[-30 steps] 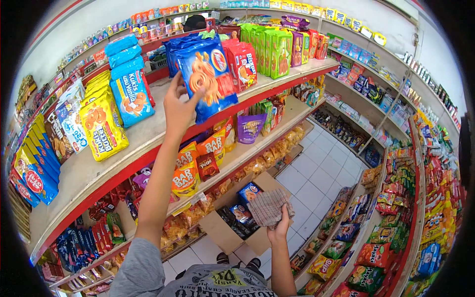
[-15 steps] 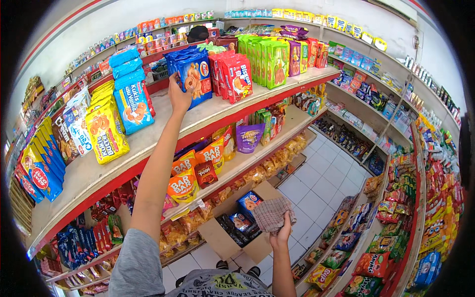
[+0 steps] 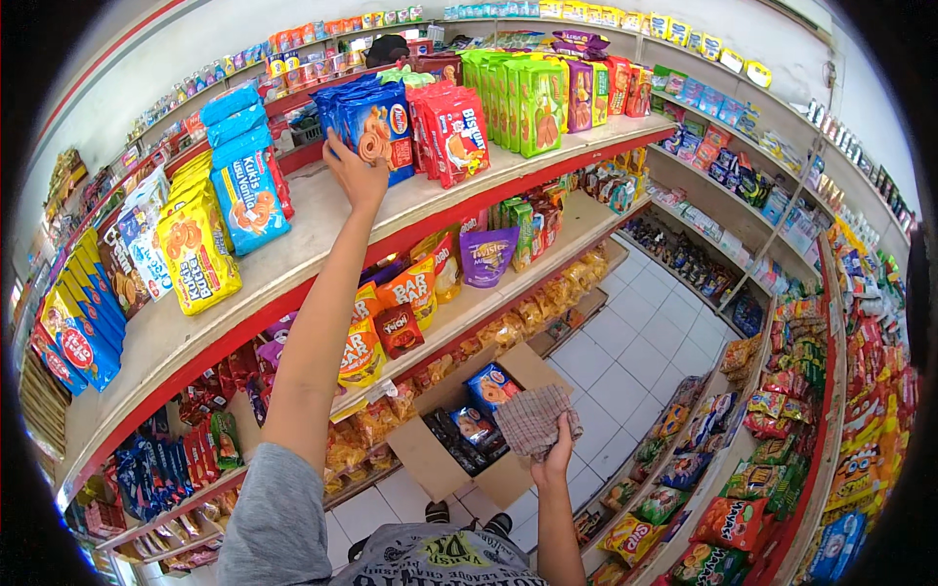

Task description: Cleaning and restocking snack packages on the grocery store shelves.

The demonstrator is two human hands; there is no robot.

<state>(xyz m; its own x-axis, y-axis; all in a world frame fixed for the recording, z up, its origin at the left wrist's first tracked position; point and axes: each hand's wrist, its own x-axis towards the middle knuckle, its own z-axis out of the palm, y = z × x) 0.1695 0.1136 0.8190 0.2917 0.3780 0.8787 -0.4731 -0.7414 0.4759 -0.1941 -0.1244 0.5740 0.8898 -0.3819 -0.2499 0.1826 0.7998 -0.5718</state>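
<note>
Blue biscuit packs [image 3: 371,127] up on the top shelf [image 3: 322,230], left hand [image 3: 354,176] pressed flat against the front 1, fingers spread. Right hand [image 3: 554,457] down low, clenched round a checked cloth [image 3: 532,418] above the cardboard box [image 3: 445,459].

One cardboard box [image 3: 445,459], one checked cloth [image 3: 532,420], four green biscuit packs [image 3: 518,103] (roughly), two hands

A: We log the biscuit packs [image 3: 376,122] as blue with an orange-brown ring motif; the neighbouring packs [image 3: 449,132] are red.

B: We note the cloth [image 3: 532,420] is checked, red-brown on pale grey. The carton [image 3: 440,464] is plain brown; the floor tiles [image 3: 625,352] are white.

A: We record green boxes [image 3: 518,98], yellow bags [image 3: 195,249], and a cream shelf [image 3: 303,234] edged red.
</note>
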